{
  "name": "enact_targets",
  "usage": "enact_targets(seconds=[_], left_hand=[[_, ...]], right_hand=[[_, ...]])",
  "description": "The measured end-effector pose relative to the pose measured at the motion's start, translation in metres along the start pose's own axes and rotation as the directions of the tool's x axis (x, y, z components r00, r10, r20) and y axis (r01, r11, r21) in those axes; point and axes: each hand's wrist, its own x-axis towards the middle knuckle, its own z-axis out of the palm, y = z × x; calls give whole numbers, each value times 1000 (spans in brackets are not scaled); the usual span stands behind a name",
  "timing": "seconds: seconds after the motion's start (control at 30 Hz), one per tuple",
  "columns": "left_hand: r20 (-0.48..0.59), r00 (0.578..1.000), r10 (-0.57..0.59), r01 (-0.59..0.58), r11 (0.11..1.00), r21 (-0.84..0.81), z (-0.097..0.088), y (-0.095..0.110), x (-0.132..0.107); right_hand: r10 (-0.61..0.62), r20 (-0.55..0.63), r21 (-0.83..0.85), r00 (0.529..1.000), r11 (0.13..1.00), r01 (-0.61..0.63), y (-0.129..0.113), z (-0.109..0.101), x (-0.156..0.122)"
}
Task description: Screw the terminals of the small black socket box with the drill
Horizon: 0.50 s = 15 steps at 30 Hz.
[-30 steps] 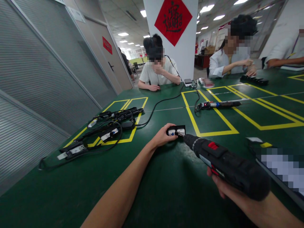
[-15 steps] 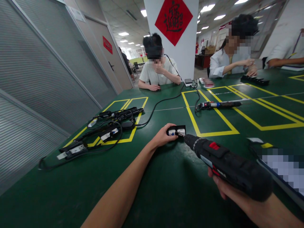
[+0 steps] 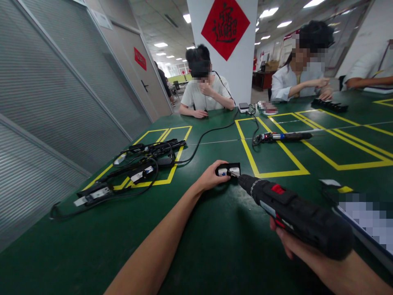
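My left hand [image 3: 210, 176] is closed around the left end of a small black box [image 3: 236, 166] on the green table. White and blue parts sit inside the box. In my right hand [image 3: 290, 243] is a black cordless drill [image 3: 291, 209] with red details, gripped by its handle, which the tool's body partly hides. The drill's chuck points left and away from me, and its bit [image 3: 232, 173] reaches into the box between the white parts. Whether the tip touches a screw is too small to tell.
Black cabled devices [image 3: 147, 164] lie inside yellow tape outlines on the left. A slim tool [image 3: 282, 136] with a cord lies beyond the drill, and a pixelated flat object [image 3: 367, 217] is at right. Other people sit across the green table [image 3: 196, 254].
The view has shifted very slightly. Both hands, the box and the drill keep practically the same positions.
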Motion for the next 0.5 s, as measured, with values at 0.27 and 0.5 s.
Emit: enact_targets(seconds=[0.27,0.5], left_hand=[[4,1000,-12,12,1000,-6,0,1,0],[2,1000,0,0,1000,12,0,0,0]], right_hand=[[-70,-15,-9,997,997,70,2,3,1],[-82,-6,-28,997,996,82,-2,2,-1]])
